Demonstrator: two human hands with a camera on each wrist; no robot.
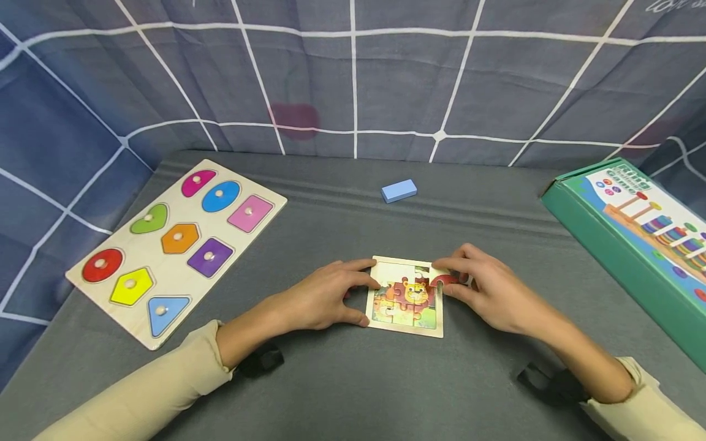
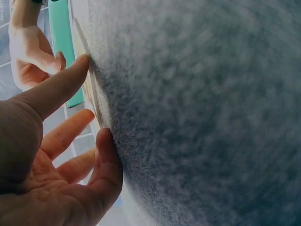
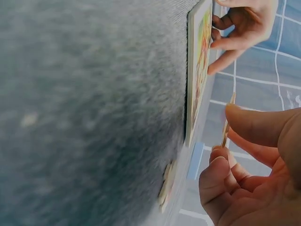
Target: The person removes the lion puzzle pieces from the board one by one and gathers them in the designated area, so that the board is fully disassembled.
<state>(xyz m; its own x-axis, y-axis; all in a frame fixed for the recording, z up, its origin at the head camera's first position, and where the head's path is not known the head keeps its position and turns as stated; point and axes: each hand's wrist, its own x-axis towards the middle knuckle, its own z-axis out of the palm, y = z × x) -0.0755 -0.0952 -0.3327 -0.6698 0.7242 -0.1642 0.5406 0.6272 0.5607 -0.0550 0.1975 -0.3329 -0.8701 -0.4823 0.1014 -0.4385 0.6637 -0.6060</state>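
Right hand [image 1: 491, 294] pinches the red puzzle piece [image 1: 443, 280] at the puzzle board's [image 1: 408, 331] 2 o'clock corner, board at its 9 o'clock; left hand [image 1: 320, 297], fingers spread, touches board's 9 o'clock edge.

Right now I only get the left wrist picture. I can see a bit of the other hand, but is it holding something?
Observer: Yes, the right hand pinches a small red-and-pale puzzle piece.
Operator: Cool! What's the picture in the puzzle? I only see its edge.
Observer: The head view shows a yellow animal face with round ears.
Operator: Are there more pieces lying around?
Observer: The right wrist view shows a small flat thing lying beside the puzzle frame; it may be another piece, but it's too blurred to be sure.
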